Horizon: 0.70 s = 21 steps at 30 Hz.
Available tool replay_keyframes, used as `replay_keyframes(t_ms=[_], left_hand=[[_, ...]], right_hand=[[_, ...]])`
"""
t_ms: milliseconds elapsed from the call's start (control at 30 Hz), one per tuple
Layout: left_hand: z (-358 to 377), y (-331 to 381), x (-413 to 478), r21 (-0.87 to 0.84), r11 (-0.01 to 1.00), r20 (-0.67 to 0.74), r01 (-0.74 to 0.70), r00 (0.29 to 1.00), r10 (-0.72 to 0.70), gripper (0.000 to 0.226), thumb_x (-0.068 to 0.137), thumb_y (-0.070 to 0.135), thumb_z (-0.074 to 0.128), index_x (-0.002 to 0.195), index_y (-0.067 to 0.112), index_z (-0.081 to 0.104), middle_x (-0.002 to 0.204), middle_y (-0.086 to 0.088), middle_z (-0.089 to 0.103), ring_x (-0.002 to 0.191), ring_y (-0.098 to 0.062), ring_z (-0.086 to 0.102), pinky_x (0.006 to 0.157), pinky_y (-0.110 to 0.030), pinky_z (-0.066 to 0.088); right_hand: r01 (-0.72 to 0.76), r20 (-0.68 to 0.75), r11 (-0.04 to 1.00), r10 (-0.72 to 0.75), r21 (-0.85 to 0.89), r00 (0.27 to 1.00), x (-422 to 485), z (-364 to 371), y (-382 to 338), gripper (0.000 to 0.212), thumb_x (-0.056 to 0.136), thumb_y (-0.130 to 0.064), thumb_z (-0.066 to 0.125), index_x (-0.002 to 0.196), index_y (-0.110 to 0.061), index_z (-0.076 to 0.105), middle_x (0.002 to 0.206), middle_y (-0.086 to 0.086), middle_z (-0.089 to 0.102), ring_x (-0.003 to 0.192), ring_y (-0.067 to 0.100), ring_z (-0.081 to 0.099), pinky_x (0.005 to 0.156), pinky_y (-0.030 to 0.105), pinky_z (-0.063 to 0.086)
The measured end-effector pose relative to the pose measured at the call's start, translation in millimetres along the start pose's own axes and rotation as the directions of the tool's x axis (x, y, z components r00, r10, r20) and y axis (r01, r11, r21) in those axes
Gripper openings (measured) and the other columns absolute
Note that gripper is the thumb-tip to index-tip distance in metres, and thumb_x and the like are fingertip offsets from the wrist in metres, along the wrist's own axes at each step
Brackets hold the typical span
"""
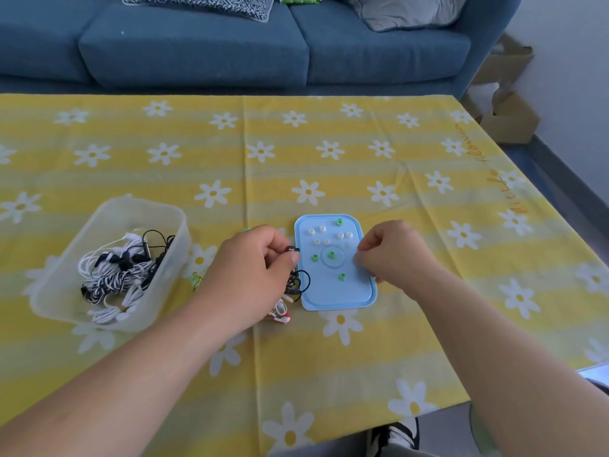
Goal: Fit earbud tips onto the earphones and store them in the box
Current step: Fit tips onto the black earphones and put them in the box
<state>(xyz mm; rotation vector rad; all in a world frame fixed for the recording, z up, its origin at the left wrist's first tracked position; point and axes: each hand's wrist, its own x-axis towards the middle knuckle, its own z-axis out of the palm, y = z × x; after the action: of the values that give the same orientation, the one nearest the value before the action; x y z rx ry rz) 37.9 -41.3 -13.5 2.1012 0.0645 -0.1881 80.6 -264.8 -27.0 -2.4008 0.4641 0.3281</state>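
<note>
My left hand [253, 262], just left of centre frame, pinches a black earbud [292, 249] between thumb and forefinger, its nozzle pointing right toward the blue tray [333, 296]. My right hand [395, 252] sits with its fingers curled over the tray's right edge. I cannot tell whether they pinch a tip or nothing. To do this step well I should keep the earbud steady with the nozzle exposed, bring a tip on squarely, and push and twist until it seats all round. The tray holds loose white tips [322, 229] in its upper part and green tips [339, 222] scattered from top to lower middle. The translucent box [108, 206] at centre left holds a tangle of coiled black and white earphones [115, 275]. More cabled earphones [298, 282] lie on the cloth between box and tray, partly under my left hand.
</note>
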Motion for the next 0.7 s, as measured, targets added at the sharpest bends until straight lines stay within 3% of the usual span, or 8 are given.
replay_keyframes(t_ms=[133, 300, 400, 533, 600, 700], left_hand=[[0, 3, -1, -0.008, 1.0, 0.023, 0.026, 0.999, -0.026, 0.01, 0.098, 0.023, 0.065, 0.089, 0.02, 0.065, 0.075, 0.0, 0.07, 0.036, -0.001, 0.048, 0.034, -0.01, 0.031], [9, 11, -2, -0.057, 0.997, 0.063, 0.049, 0.997, -0.046, 0.01, 0.098, 0.022, 0.066, 0.089, 0.018, 0.066, 0.076, -0.003, 0.07, 0.043, -0.001, 0.052, 0.036, -0.01, 0.039], [9, 11, -2, -0.062, 0.997, 0.067, 0.056, 0.996, -0.051, 0.01, 0.098, 0.022, 0.066, 0.089, 0.018, 0.066, 0.077, -0.003, 0.07, 0.044, -0.001, 0.053, 0.036, -0.01, 0.04], [5, 9, -2, -0.072, 0.996, 0.054, 0.049, 0.997, -0.045, 0.01, 0.098, 0.019, 0.066, 0.088, 0.016, 0.068, 0.075, -0.006, 0.071, 0.044, -0.005, 0.054, 0.036, -0.01, 0.039], [3, 9, -2, -0.073, 0.997, 0.034, 0.028, 0.999, -0.025, 0.011, 0.096, 0.022, 0.068, 0.086, 0.02, 0.069, 0.072, 0.001, 0.073, 0.052, -0.012, 0.059, 0.04, -0.012, 0.042], [-3, 10, -3, -0.119, 0.993, 0.001, -0.013, 1.0, 0.013, 0.008, 0.095, 0.024, 0.07, 0.087, 0.023, 0.071, 0.073, 0.005, 0.075, 0.069, -0.019, 0.067, 0.053, -0.015, 0.046]], right_hand=[[-0.03, 0.02, 0.999, 0.03, -0.011, 0.999, 2, 2, 4, 0.004, 0.08, -0.008, 0.068, 0.083, -0.01, 0.067, 0.077, 0.012, 0.072, 0.059, 0.025, 0.063, 0.061, 0.035, 0.059], [0.061, -0.061, 0.993, -0.055, 0.097, 0.997, 6, 7, 5, 0.013, 0.086, -0.019, 0.073, 0.098, -0.02, 0.069, 0.083, -0.004, 0.063, 0.066, 0.011, 0.058, 0.053, 0.022, 0.042], [0.088, -0.06, 0.993, -0.083, 0.075, 0.995, 8, 14, 3, 0.008, 0.09, -0.019, 0.07, 0.097, -0.022, 0.071, 0.082, -0.008, 0.062, 0.067, 0.008, 0.058, 0.054, 0.019, 0.043], [0.094, -0.112, 0.994, -0.088, 0.049, 0.99, 7, 14, 1, 0.01, 0.09, -0.015, 0.063, 0.087, -0.015, 0.072, 0.08, -0.001, 0.069, 0.069, 0.016, 0.061, 0.053, 0.021, 0.046], [0.109, -0.12, 0.984, -0.092, 0.144, 0.989, 1, 8, -6, 0.01, 0.09, -0.014, 0.063, 0.087, -0.014, 0.073, 0.079, 0.002, 0.072, 0.067, 0.018, 0.064, 0.056, 0.024, 0.052], [0.074, 0.003, 0.842, -0.09, 0.534, 0.996, -17, -1, -27, 0.005, 0.087, -0.005, 0.071, 0.091, -0.007, 0.075, 0.08, 0.012, 0.077, 0.071, 0.024, 0.074, 0.07, 0.031, 0.064]])
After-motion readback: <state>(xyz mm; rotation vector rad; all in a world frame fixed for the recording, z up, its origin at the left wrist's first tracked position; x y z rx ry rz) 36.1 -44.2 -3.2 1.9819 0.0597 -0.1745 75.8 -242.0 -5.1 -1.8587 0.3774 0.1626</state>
